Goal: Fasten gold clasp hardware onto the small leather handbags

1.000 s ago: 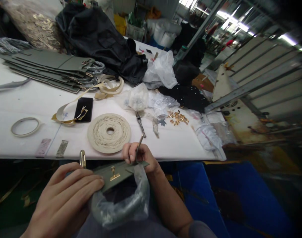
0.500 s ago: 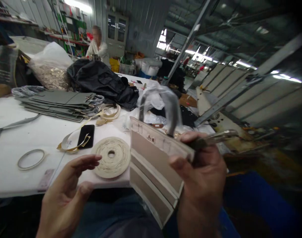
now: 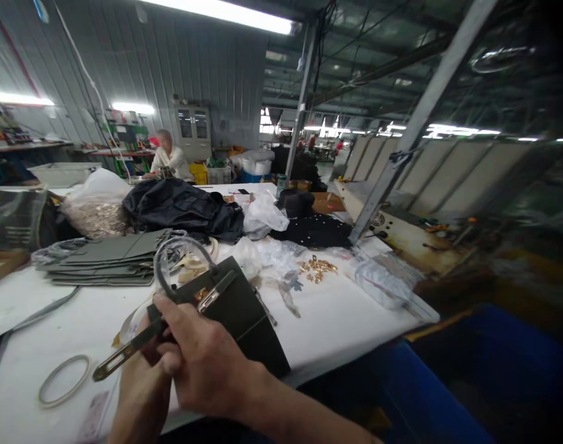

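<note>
A dark green bag panel (image 3: 248,314) with a curved, plastic-wrapped handle (image 3: 161,262) and gold and silver metal fittings is held over the table's front edge. My right hand (image 3: 207,357) crosses in front, its fingers closed at the panel's left end, by a strap with a long metal plate (image 3: 117,362). Behind it, my left hand (image 3: 145,382) is closed on the same end of the panel; its fingertips are mostly hidden.
Stacked green panels (image 3: 105,256), a black cloth heap (image 3: 184,206) and a bag of small parts (image 3: 98,213) lie left. Gold fittings (image 3: 318,269) and plastic (image 3: 383,283) lie right. A tape ring (image 3: 65,381) is front left. A person (image 3: 170,157) sits behind.
The panel has turned from its beige inner side to its green outer side and moved left. My left hand has closed on it, and my right hand has crossed over. The view has shifted up.
</note>
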The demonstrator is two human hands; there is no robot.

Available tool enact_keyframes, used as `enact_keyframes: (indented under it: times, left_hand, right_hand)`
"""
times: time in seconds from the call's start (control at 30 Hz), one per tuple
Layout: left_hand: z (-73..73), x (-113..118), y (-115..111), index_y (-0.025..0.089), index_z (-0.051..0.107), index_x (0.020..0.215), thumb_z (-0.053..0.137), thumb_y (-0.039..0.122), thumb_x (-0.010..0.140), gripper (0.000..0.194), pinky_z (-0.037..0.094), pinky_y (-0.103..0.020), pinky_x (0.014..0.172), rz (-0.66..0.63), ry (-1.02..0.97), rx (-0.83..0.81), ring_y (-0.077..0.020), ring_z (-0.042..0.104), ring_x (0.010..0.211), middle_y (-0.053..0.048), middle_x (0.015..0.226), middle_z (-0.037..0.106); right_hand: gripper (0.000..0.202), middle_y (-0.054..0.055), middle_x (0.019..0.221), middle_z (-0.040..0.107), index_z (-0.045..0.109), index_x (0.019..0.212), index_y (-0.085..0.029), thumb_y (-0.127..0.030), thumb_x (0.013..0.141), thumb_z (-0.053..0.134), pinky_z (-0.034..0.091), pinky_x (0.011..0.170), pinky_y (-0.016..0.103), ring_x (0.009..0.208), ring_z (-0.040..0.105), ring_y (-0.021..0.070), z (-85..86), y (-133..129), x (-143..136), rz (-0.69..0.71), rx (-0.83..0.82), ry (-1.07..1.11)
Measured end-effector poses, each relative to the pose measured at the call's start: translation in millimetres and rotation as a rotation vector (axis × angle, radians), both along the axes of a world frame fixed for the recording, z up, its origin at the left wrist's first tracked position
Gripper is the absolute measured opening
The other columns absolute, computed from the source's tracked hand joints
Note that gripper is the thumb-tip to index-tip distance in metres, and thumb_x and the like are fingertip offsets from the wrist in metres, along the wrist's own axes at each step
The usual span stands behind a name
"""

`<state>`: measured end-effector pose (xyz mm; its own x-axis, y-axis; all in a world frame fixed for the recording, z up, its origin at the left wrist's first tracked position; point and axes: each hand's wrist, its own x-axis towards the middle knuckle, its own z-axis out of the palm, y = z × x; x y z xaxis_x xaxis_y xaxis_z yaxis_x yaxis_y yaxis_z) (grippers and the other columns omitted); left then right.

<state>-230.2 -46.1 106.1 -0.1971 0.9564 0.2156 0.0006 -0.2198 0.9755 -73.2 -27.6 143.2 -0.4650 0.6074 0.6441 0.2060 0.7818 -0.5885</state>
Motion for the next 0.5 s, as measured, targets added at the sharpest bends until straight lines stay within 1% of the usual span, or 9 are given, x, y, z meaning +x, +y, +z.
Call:
enact_keyframes:
  times: [0.07,0.17,0.23,0.27,0.3,0.33,0.4,0.43,0.5]
  left_hand:
    - [-4.2,7.4,1.2,0.024,0.065,0.155,0.099,0.075,0.085,0.093,0.066,-0.044,0.112,0.034,-0.086,-0.041,-0.0408,0.073,0.134,-0.012,0.137,0.077]
    - [-14.4,17.2,-0.1,0.027,0.066,0.159,0.09,0.068,0.098,0.077,0.061,-0.043,0.12,0.176,-0.11,-0.153,-0.0372,0.068,0.144,-0.01,0.148,0.074]
    - [-21.6,16.4,-1.3,0.022,0.075,0.146,0.082,0.075,0.101,0.069,0.066,-0.047,0.113,0.251,-0.092,-0.239,-0.0396,0.072,0.137,-0.011,0.136,0.078]
    - [-24.7,13.5,-1.9,0.02,0.078,0.138,0.078,0.078,0.103,0.067,0.068,-0.048,0.108,0.274,-0.083,-0.271,-0.0404,0.074,0.131,-0.012,0.126,0.08]
    - [-27.0,9.4,-2.7,0.019,0.08,0.131,0.075,0.079,0.104,0.066,0.07,-0.049,0.104,0.285,-0.065,-0.28,-0.0406,0.076,0.125,-0.011,0.118,0.081]
    - [-28.1,5.0,-3.8,0.019,0.081,0.126,0.072,0.079,0.106,0.064,0.071,-0.05,0.101,0.277,-0.026,-0.257,-0.0404,0.077,0.12,-0.011,0.112,0.08]
    - [-25.5,-2.0,-6.3,0.02,0.081,0.123,0.07,0.075,0.108,0.058,0.071,-0.052,0.097,0.229,0.104,-0.153,-0.0398,0.078,0.113,-0.01,0.108,0.079]
    - [-21.6,-3.1,-7.1,0.021,0.08,0.122,0.071,0.073,0.108,0.055,0.071,-0.053,0.096,0.196,0.184,-0.087,-0.0397,0.077,0.112,-0.011,0.108,0.078]
    - [-9.7,2.0,-5.7,0.023,0.079,0.126,0.073,0.07,0.108,0.051,0.07,-0.054,0.098,0.085,0.262,0.009,-0.0391,0.076,0.115,-0.012,0.113,0.077]
  right_hand:
    - [0.091,0.017,0.162,0.068,0.024,0.185,-0.021,-0.016,0.103,0.063,0.064,0.123,0.043,0.144,0.072,0.0302,-7.3,-2.2,13.6,0.073,-0.089,-0.009]
    - [0.07,0.013,0.152,0.076,0.051,0.171,-0.025,-0.016,0.103,0.069,0.064,0.12,0.041,0.139,0.076,0.0289,-36.3,-7.9,35.6,0.019,-0.111,0.019]
    - [0.042,0.011,0.13,0.081,0.071,0.145,-0.025,-0.023,0.104,0.078,0.067,0.107,0.042,0.121,0.079,0.0295,-59.1,-8.8,51.1,-0.167,-0.062,0.071]
    - [0.028,0.011,0.116,0.081,0.076,0.129,-0.024,-0.029,0.103,0.083,0.066,0.099,0.042,0.11,0.077,0.0289,-68.5,-6.9,58.4,-0.302,-0.038,0.108]
    - [0.025,0.01,0.106,0.077,0.075,0.116,-0.023,-0.036,0.1,0.09,0.065,0.092,0.041,0.101,0.074,0.0282,-75.5,-3.1,64.7,-0.45,-0.02,0.15]
    - [0.036,0.009,0.101,0.073,0.073,0.109,-0.022,-0.045,0.094,0.097,0.064,0.087,0.041,0.096,0.071,0.0278,-79.8,2.4,69.8,-0.585,-0.01,0.188]
    - [0.067,0.011,0.11,0.072,0.07,0.12,-0.021,-0.058,0.079,0.107,0.064,0.087,0.043,0.097,0.068,0.0283,-80.0,16.3,75.3,-0.739,-0.018,0.229]
    - [0.085,0.014,0.122,0.072,0.067,0.134,-0.02,-0.062,0.074,0.109,0.066,0.091,0.044,0.102,0.069,0.0292,-77.0,23.5,75.9,-0.733,-0.029,0.229]
    - [0.106,0.018,0.142,0.07,0.054,0.16,-0.02,-0.065,0.078,0.105,0.066,0.102,0.045,0.116,0.072,0.0304,-69.4,36.8,74.6,-0.599,-0.049,0.213]
